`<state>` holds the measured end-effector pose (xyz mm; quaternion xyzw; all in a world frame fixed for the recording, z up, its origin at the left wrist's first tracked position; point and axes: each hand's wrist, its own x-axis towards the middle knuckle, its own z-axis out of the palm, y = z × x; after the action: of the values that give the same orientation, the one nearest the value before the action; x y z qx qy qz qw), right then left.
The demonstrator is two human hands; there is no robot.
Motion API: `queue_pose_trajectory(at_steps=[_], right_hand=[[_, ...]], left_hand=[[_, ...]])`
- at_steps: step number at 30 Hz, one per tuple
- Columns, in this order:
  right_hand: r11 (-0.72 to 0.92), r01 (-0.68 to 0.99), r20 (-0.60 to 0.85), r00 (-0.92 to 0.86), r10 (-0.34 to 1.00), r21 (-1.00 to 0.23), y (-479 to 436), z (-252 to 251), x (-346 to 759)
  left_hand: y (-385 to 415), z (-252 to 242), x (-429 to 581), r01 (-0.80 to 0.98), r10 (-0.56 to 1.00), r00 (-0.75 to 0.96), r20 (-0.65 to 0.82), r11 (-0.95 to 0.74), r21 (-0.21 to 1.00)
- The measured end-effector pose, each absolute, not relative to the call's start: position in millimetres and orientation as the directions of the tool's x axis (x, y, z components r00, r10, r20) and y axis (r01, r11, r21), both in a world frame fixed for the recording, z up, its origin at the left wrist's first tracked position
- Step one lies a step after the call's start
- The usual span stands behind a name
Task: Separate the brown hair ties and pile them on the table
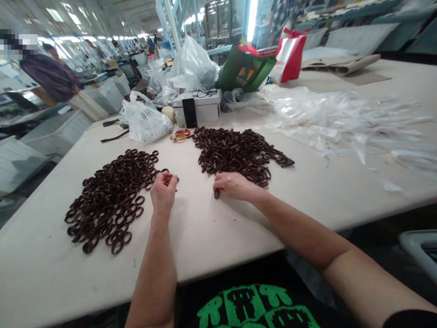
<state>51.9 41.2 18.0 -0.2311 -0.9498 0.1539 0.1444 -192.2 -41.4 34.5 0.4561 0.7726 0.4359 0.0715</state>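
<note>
My right hand [234, 184] pinches a dark brown leather-like loop [216, 194] at the near edge of a heap of flattened loops [232, 152]. To the left, my left hand [164, 189] hovers by a second heap, this one of rounded, opened rings [116, 191]. Its fingers are curled together, and a small dark bit shows at the fingertips, too little of it to name. Several rings lie loose along that heap's near side. Between the two heaps, red-and-yellow-handled snips [180, 135] rest on the pale table [194, 241].
Behind the heaps stand a filled white plastic bag [146, 120], a white box [208, 107] with glasses on top and a phone [190, 113] leaning on it. Green [244, 68] and red-white bags [289, 54] stand further back. Clear plastic strips [327, 118] cover the right. A person [51, 75] is at far left.
</note>
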Motion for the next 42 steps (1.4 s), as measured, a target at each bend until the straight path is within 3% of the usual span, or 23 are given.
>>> queue_pose_trajectory(at_steps=[4, 7, 13, 21, 24, 29, 37, 39, 42], right_hand=[[0.818, 0.483, 0.253, -0.788, 0.562, -0.313, 40, 15, 45], [0.823, 0.477, 0.326, -0.759, 0.563, -0.309, 40, 16, 43], [0.827, 0.390, 0.470, -0.687, 0.554, -0.405, 40, 15, 43], [0.800, 0.214, 0.567, -0.605, 0.559, -0.561, 45, 11, 41], [0.713, 0.163, 0.515, -0.585, 0.626, -0.682, 45, 7, 37], [0.561, 0.234, 0.345, -0.587, 0.733, -0.794, 42, -2, 31], [0.494, 0.384, 0.218, -0.573, 0.790, -0.780, 34, 6, 35], [0.360, 0.363, 0.111, -0.555, 0.825, -0.859, 37, 5, 38], [0.058, 0.155, -0.058, -0.651, 0.757, -0.986, 45, -1, 43]], left_hand=[[-37, 18, -154, 0.623, 0.950, -0.294, 0.102, 0.110, 0.775], [-35, 9, -135, 0.497, 0.985, -0.167, -0.051, 0.129, 0.858], [-32, 7, -134, 0.185, 0.961, -0.170, -0.217, 0.247, 0.951], [-30, 10, -125, -0.029, 0.968, -0.124, -0.218, 0.216, 0.976], [-30, 10, -122, -0.066, 0.972, -0.151, -0.183, 0.175, 0.982], [-35, 16, -116, -0.073, 0.978, -0.070, -0.194, 0.189, 0.979], [-33, 10, -115, 0.090, 0.979, -0.083, -0.185, 0.193, 0.977], [-28, -1, -123, 0.139, 0.980, -0.094, -0.175, 0.187, 0.972], [-18, -21, -137, 0.154, 0.978, -0.120, -0.169, 0.187, 0.970]])
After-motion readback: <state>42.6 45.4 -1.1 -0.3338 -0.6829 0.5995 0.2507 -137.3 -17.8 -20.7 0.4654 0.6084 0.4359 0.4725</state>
